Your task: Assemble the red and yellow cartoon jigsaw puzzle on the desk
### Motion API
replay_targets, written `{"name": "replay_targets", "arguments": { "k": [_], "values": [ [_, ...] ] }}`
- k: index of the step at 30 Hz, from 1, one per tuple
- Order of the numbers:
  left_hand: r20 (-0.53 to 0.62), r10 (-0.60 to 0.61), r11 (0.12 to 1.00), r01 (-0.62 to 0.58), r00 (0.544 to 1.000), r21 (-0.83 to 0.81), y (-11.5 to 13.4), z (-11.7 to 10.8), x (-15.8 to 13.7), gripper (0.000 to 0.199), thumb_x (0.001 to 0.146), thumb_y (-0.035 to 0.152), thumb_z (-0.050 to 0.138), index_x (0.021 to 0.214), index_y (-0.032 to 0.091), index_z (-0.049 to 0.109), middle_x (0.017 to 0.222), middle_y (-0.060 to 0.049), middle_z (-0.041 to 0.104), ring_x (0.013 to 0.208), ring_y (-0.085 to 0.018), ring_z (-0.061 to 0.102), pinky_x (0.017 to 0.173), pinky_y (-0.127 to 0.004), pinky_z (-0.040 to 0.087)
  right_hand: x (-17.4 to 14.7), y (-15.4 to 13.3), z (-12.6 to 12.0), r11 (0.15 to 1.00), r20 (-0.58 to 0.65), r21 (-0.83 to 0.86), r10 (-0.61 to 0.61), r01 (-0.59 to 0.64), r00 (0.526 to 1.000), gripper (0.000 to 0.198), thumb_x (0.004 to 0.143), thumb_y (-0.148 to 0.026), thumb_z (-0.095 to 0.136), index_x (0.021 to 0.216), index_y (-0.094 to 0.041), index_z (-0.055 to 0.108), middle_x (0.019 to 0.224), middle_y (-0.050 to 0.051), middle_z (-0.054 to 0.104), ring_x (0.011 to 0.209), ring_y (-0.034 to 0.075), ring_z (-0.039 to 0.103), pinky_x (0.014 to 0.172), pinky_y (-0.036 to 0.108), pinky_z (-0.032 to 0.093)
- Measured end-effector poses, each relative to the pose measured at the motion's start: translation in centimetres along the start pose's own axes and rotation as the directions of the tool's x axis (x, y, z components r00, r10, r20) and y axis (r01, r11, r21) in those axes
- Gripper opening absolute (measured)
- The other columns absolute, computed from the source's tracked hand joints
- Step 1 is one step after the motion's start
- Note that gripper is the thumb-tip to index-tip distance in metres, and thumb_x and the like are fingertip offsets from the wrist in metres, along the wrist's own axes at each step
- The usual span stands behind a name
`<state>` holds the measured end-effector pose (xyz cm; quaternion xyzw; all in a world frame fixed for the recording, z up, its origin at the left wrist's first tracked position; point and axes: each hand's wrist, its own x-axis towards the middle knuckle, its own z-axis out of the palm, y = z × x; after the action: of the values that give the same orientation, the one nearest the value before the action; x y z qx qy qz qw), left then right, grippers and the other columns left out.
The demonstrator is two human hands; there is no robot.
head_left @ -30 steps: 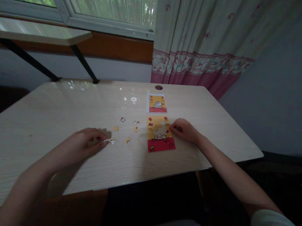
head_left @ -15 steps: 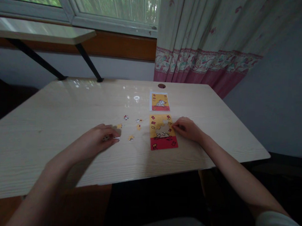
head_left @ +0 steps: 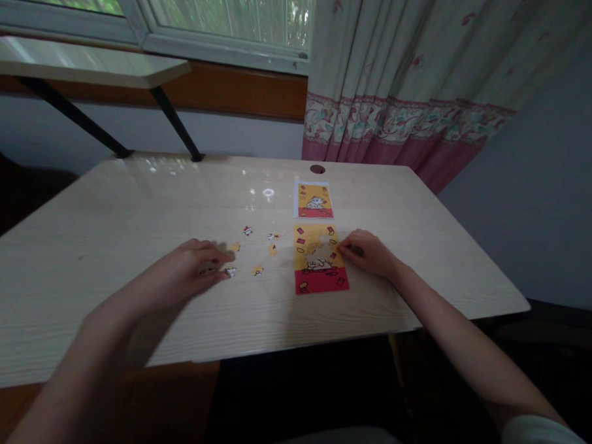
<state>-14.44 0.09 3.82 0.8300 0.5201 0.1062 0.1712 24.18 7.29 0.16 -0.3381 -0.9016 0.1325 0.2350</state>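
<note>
A partly filled jigsaw puzzle (head_left: 320, 280), yellow above and red below with a white cartoon animal, lies flat on the table; a bare gap shows in its middle. My right hand (head_left: 368, 252) is closed, its thumb and fingertips pressed together at the puzzle's right edge. Left of the puzzle, my left hand (head_left: 200, 265) hovers low with thumb and index finger apart. A white puzzle piece (head_left: 231, 272) lies right by its thumb tip. Close to the index finger is a yellow piece (head_left: 235, 247). More loose pieces, such as a yellow one (head_left: 258, 271), lie between hand and puzzle.
Behind the puzzle lies a reference picture card (head_left: 315, 201) with the same design. The pale wooden table (head_left: 128, 234) has a round cable hole (head_left: 317, 169) near its back edge. A raised shelf (head_left: 87, 65) stands at back left, and a curtain (head_left: 380, 88) hangs behind.
My left thumb and index finger have spread from around the white piece, which now shows more fully beside the thumb. My right hand has stayed at the puzzle's edge.
</note>
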Motion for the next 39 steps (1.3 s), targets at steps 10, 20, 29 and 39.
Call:
{"name": "replay_targets", "arguments": {
  "k": [10,20,29,39],
  "values": [
    [0.110,0.078,0.996,-0.083,0.991,0.038,-1.1,0.7,0.2,0.019,0.085,0.031,0.047,0.094,0.021,0.061,0.092,-0.006,0.063,0.089,-0.023,0.054,0.080,-0.037,0.041,0.1,-0.2,0.0,1.000,0.012,-0.010,0.005,-0.005,1.000,0.019,0.087,-0.024,0.050,0.079,-0.015,0.064,0.066,0.003,0.056,0.063,0.013,0.047,0.064,0.027,0.035],
    [0.199,0.111,0.993,-0.116,0.974,0.014,0.4,-0.5,2.0,0.011,0.074,0.021,0.051,0.083,0.018,0.056,0.082,-0.001,0.060,0.079,-0.019,0.052,0.081,-0.034,0.034,0.0,0.0,0.1,1.000,-0.002,-0.002,0.009,-0.009,1.000,0.018,0.087,-0.026,0.050,0.080,-0.016,0.064,0.067,0.003,0.057,0.063,0.013,0.048,0.064,0.027,0.036],
    [0.149,0.035,0.996,-0.021,0.988,-0.092,1.3,-0.5,0.8,0.015,0.076,0.025,0.050,0.086,0.018,0.059,0.076,-0.003,0.058,0.078,-0.019,0.053,0.068,-0.029,0.042,0.0,-0.2,0.0,1.000,0.011,-0.005,0.016,-0.016,1.000,0.018,0.087,-0.026,0.050,0.080,-0.016,0.063,0.067,0.002,0.057,0.063,0.013,0.048,0.063,0.027,0.036],
    [-0.022,-0.277,0.539,0.136,0.961,-0.831,6.7,1.7,7.1,0.017,0.063,0.027,0.068,0.076,0.016,0.066,0.074,-0.003,0.068,0.065,-0.013,0.058,0.061,-0.024,0.043,0.1,-0.4,0.2,1.000,-0.055,-0.002,-0.010,0.010,0.998,0.015,0.087,-0.025,0.051,0.081,-0.018,0.063,0.070,0.002,0.060,0.067,0.014,0.051,0.067,0.028,0.038]
  ]
}}
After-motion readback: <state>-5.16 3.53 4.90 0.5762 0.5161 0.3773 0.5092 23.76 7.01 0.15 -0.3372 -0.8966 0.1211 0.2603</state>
